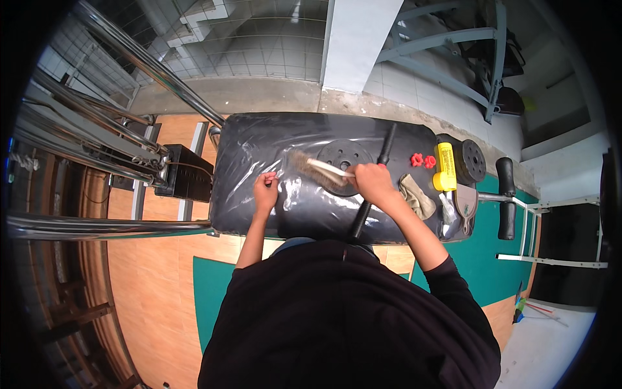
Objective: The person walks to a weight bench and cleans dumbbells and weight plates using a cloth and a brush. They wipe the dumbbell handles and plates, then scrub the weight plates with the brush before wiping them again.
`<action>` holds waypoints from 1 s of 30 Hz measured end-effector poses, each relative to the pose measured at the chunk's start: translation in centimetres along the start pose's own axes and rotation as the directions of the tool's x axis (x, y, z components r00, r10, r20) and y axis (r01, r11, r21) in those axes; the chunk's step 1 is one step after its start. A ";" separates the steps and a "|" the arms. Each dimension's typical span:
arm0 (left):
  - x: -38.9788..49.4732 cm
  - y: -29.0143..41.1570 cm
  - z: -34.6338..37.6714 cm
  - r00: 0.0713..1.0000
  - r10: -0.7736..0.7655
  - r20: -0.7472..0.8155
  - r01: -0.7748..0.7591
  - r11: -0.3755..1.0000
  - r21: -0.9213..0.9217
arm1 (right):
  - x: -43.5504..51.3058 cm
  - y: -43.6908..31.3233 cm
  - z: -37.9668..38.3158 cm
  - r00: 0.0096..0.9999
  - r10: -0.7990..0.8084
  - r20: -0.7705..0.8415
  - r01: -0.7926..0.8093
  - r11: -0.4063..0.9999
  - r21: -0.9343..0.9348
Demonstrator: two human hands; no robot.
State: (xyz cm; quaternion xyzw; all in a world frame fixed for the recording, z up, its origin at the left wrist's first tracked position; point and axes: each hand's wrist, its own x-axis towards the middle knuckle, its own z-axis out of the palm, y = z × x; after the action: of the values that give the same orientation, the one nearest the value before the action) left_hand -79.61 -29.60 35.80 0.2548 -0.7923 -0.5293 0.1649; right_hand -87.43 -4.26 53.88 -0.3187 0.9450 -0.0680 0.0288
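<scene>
My right hand (371, 182) is closed round the pale handle of a bristle brush (323, 170). The brush lies over the left part of a black weight plate (357, 150), its bristles partly blurred. My left hand (267, 188) is held over the black padded bench (243, 146) with curled fingers; whether something small is between them, I cannot tell. A black dumbbell bar (387, 141) runs beside the plate, partly under my right hand. Two red star-shaped collars (423, 160), a crumpled beige cloth (416, 197) and a yellow bottle (446, 165) lie to the right.
More black weight plates (470, 160) are stacked at the bench's right end, near a brown dustpan-shaped thing (466, 204) and a clear plastic item (447, 208). Chrome rails (160, 78) and a black block (187, 172) stand left. Black foam rollers (506, 194) are farther right.
</scene>
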 end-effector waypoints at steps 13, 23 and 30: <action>-2.1 5.0 6.0 0.985 -0.004 0.174 0.030 0.989 -0.146 | -10.8 1.3 -5.4 0.893 0.421 0.159 -0.360 0.454 0.815; -6.8 15.8 16.8 0.794 0.446 0.414 -0.434 0.892 -0.129 | -23.5 7.1 -10.0 0.407 0.900 -0.155 0.138 0.107 0.985; -11.1 19.9 23.9 0.744 0.456 0.488 -0.433 0.886 -0.168 | -32.6 19.1 -5.4 0.223 0.909 -0.352 -0.745 0.392 0.540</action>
State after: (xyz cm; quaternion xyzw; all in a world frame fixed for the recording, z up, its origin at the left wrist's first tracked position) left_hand -87.81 1.06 44.99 -0.0956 -0.8328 -0.5402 0.0743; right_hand -73.47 31.12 56.74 0.2862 0.9002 -0.2601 -0.2004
